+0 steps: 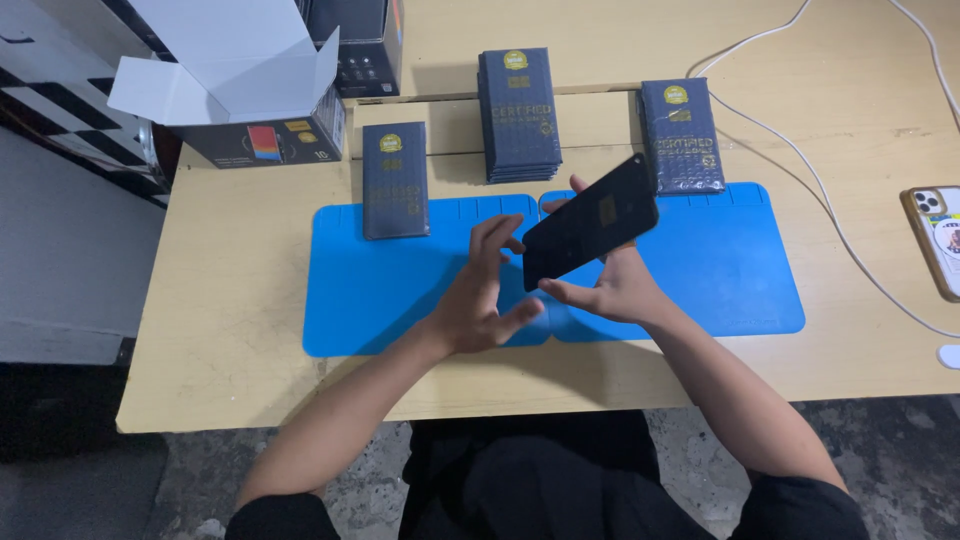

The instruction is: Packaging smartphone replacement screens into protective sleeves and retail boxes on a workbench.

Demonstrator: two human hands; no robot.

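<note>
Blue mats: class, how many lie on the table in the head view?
2. The left blue mat lies under the left hand; the right blue mat lies under the right hand. They meet edge to edge; none seems hidden.

Light wooden table carries everything. Landmark: blue mat, flat at table centre. Dark flat pack overlaps mat's far-left edge. Stack of dark packs on table just beyond mat's far middle. Second dark pack pile touches mat's far-right edge. Open white-flapped carton far left of mat; black box beside it. White cables run right of mat. Phone in case well right, at table edge.
</note>
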